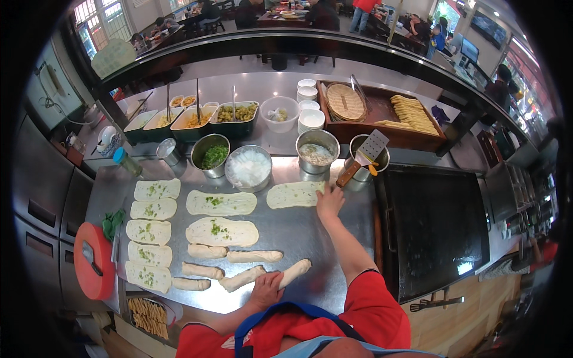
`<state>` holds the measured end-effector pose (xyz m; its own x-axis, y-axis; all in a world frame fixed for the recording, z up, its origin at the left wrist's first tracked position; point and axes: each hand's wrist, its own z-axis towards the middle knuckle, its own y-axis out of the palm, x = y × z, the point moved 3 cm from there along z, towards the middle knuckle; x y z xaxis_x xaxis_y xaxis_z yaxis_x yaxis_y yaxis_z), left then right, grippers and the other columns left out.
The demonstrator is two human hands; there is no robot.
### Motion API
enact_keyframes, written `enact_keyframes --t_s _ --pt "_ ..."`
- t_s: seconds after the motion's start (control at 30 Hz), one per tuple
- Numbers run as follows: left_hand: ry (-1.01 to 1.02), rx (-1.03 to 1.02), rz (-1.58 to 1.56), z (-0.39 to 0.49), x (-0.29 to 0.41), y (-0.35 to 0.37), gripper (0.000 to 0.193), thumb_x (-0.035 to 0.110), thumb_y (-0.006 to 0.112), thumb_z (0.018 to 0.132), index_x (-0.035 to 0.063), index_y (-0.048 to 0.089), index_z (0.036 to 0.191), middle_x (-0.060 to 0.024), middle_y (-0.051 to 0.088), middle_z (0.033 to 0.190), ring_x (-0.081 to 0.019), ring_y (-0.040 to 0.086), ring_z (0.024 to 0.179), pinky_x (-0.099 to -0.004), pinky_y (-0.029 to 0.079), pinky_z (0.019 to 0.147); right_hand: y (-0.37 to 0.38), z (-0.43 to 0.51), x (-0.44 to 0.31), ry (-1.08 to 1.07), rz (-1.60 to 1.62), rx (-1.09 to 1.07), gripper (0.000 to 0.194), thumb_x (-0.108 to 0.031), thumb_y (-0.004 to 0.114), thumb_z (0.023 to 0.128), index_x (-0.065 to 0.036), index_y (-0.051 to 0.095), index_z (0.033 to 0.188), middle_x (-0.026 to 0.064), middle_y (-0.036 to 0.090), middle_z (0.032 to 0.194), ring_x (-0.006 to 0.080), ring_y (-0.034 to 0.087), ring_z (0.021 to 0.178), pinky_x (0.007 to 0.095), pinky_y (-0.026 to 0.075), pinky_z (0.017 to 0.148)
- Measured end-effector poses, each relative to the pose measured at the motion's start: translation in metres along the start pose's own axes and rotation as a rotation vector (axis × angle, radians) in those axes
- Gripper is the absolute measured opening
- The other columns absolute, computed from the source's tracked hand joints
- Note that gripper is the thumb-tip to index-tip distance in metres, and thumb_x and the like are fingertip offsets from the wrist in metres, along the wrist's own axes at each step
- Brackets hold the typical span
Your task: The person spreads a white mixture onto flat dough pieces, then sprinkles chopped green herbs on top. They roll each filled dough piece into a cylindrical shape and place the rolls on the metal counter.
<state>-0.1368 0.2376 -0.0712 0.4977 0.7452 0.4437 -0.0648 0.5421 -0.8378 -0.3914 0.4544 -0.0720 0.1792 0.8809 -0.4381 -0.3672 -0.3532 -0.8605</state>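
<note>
Across a steel worktop [340, 250] lie pieces of pale dough. My right hand [330, 202] has its fingers at the right end of a flattened dough strip [293, 195], gripping that edge. Near the front edge, my left hand [267, 288] touches the lower end of a slanted dough roll [296, 273]; its fingers partly hide that end. Another dough roll [241, 278] lies just left of it, with several more beyond. Two larger flat pieces, an upper dough sheet [221, 202] and a lower dough sheet [222, 232], carry chopped scallion. At left, several scallion-topped dough pieces [149, 232] form a column.
Behind the dough stand a scallion pot [215, 154], a bowl of white fat [248, 168], a pot of pale paste [318, 152] and a pot [382, 159] with a spatula [368, 150] across it. A black griddle [436, 228] borders the right. A red cutting board [93, 264] sits left.
</note>
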Motion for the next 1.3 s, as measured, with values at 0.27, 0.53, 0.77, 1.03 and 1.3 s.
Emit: enact_keyframes --t_s 0.27,0.53,0.77,1.03,1.3 --pt "0.009 -0.012 -0.018 -0.001 -0.001 0.001 0.058 0.015 0.068 0.068 0.0087 0.046 0.122 -0.0083 0.051 0.113 -0.0268 0.050 0.102 -0.0390 0.039 0.085 0.003 0.053 0.046 -0.114 0.294 -0.092 0.038 -0.024 0.051 0.087 -0.002 0.054 0.118 0.0156 0.051 0.121 0.0310 0.045 0.114 0.0451 0.030 0.098" --pt "-0.003 -0.036 -0.001 -0.001 -0.001 0.001 0.057 0.016 0.067 0.069 0.0088 0.046 0.122 -0.0081 0.050 0.114 -0.0265 0.048 0.104 -0.0392 0.038 0.086 0.042 0.013 0.015 -0.455 0.156 -0.265 0.042 -0.021 0.051 0.087 0.000 0.048 0.123 0.0155 0.046 0.133 0.0282 0.040 0.124 0.0431 0.029 0.102" --pt "-0.005 -0.032 -0.002 -0.002 -0.001 0.001 0.056 0.016 0.068 0.069 0.0083 0.047 0.121 -0.0086 0.050 0.114 -0.0267 0.049 0.103 -0.0393 0.039 0.086 0.035 0.002 -0.016 -0.039 0.055 0.142 0.044 -0.024 0.050 0.088 -0.005 0.046 0.128 0.0127 0.047 0.132 0.0264 0.038 0.126 0.0420 0.026 0.103" --pt "-0.023 -0.062 -0.012 0.000 0.000 0.000 0.057 0.016 0.068 0.068 0.0080 0.048 0.120 -0.0086 0.050 0.114 -0.0267 0.049 0.103 -0.0391 0.039 0.087 0.042 -0.029 -0.075 -0.445 0.076 -0.180 0.055 -0.025 0.063 0.079 -0.005 0.045 0.128 0.0170 0.040 0.131 0.0309 0.037 0.122 0.0451 0.030 0.097" --pt "-0.015 -0.039 -0.026 -0.001 0.001 -0.002 0.058 0.015 0.069 0.068 0.0083 0.047 0.121 -0.0084 0.051 0.113 -0.0262 0.049 0.102 -0.0390 0.039 0.087 0.024 0.020 -0.031 -0.568 0.049 -0.400 0.022 -0.026 0.059 0.082 -0.005 0.057 0.090 0.0168 0.051 0.109 0.0338 0.052 0.100 0.0431 0.049 0.074"
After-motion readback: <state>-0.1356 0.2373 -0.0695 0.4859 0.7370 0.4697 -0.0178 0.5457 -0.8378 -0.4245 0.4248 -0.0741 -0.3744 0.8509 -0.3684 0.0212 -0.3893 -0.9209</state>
